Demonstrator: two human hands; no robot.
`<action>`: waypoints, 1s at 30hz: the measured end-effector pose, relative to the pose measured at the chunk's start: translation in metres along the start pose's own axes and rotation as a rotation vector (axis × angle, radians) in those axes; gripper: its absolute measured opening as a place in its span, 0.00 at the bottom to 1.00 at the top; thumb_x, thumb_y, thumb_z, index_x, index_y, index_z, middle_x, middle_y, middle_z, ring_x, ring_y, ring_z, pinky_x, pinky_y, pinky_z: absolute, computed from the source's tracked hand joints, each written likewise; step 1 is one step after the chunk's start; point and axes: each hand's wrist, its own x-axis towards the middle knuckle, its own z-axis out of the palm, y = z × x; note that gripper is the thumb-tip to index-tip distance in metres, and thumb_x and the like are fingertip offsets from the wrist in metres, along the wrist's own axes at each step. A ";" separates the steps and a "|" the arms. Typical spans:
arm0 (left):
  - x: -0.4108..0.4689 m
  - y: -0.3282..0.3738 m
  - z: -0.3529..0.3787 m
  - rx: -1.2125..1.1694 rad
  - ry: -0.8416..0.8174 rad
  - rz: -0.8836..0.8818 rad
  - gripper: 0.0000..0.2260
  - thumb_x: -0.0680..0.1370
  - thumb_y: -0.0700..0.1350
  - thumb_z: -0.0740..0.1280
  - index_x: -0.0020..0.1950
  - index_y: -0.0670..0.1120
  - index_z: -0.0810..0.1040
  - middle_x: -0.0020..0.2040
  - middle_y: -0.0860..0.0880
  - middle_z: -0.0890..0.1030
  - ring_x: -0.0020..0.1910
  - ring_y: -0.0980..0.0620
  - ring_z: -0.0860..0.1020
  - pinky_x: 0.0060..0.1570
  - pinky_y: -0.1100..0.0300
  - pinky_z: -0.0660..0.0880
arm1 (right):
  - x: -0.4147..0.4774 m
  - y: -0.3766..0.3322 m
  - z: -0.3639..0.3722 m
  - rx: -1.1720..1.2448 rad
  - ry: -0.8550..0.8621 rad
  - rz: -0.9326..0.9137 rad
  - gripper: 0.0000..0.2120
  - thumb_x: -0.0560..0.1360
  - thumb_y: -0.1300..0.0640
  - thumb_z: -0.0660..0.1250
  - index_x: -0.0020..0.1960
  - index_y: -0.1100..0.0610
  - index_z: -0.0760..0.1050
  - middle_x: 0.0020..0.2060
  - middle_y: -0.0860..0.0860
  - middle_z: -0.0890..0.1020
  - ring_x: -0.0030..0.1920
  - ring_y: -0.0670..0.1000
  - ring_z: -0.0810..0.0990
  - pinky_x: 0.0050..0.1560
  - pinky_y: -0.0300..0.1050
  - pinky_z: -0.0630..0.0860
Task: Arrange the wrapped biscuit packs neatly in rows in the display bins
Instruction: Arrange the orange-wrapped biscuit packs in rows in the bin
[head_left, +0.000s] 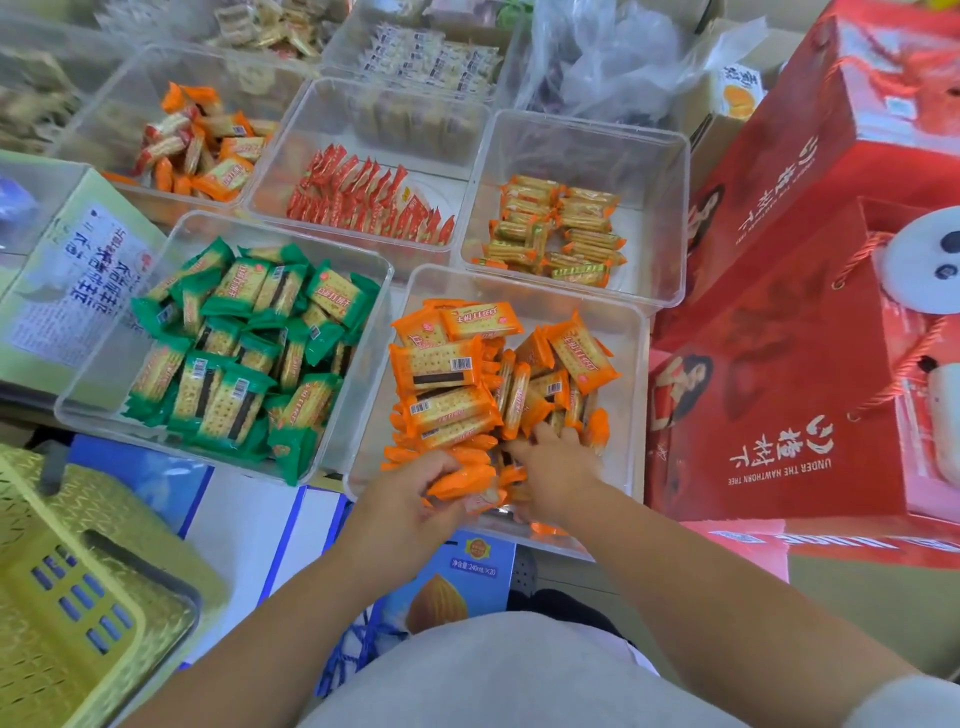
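At the lower left of the frame sits a yellow basket (78, 587), and above it, at the left edge, a pale green carton (78, 270) with printed text. Just right of these, a clear left bin (91, 395) holds green packs (234, 353) lying jumbled, some flat and some on edge. Behind it, in the upper left, a rear left bin (119, 104) carries a loose heap of mixed packs (202, 150) in orange and red wrappers. Beside that, a rear middle bin (291, 145) has red packs (363, 200) standing in close rows.

In the centre, the front bin (618, 447) contains the orange packs (467, 374). Several lie flat in a stack on its left side, others stand on edge in the middle, and a few are tilted toward its right. At the bin's near edge the left hand (410, 499) has its fingers curled round a bunch of orange packs, clamped on them. Just to its right, the right hand (556, 467) reaches in among the upright packs; its fingers are partly buried there, and whether they grip anything cannot be told. Under the bin's near edge shows a blue carton (462, 571).

Further right, a rear right bin (649, 208) holds small yellow packs (561, 234) in rough rows. Red gift boxes (789, 374) fill the right side of the frame.
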 end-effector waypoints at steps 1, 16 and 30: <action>0.001 -0.001 0.002 0.046 -0.013 0.011 0.07 0.75 0.54 0.74 0.49 0.55 0.79 0.43 0.58 0.80 0.41 0.57 0.78 0.38 0.63 0.74 | 0.002 0.000 -0.001 -0.024 -0.012 -0.012 0.40 0.67 0.38 0.76 0.74 0.40 0.61 0.62 0.51 0.68 0.62 0.60 0.71 0.53 0.57 0.79; 0.009 -0.024 -0.004 -0.058 0.101 -0.168 0.04 0.80 0.44 0.69 0.51 0.54 0.78 0.38 0.55 0.80 0.36 0.53 0.78 0.36 0.63 0.72 | 0.015 0.000 -0.023 -0.103 -0.277 -0.226 0.53 0.67 0.45 0.76 0.81 0.44 0.47 0.58 0.52 0.79 0.46 0.55 0.77 0.39 0.48 0.78; 0.008 -0.016 -0.007 -0.129 0.084 -0.185 0.04 0.79 0.43 0.70 0.50 0.53 0.78 0.41 0.46 0.81 0.42 0.41 0.80 0.43 0.42 0.78 | 0.003 0.003 -0.047 0.160 -0.571 -0.140 0.42 0.67 0.44 0.70 0.76 0.33 0.53 0.47 0.48 0.73 0.44 0.54 0.84 0.44 0.51 0.85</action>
